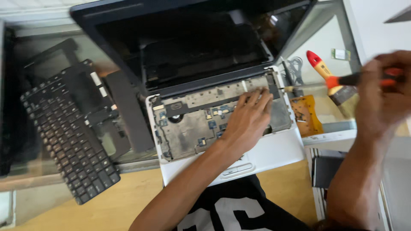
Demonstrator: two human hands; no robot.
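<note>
The left hand [247,119] lies flat and open on the laptop [274,152], while the right hand [381,94], off to the right, grips a screwdriver [342,80] whose tip points left at the laptop's top right corner.

The scene is lit by bright daylight that seems to come from above the open white laptop with its keyboard removed [222,128]. Pale glare is spread over the glass tabletop [329,38] to its right. The right hand [381,92] there is smeared by motion blur. Soft shadows are seen left of the laptop.
</note>
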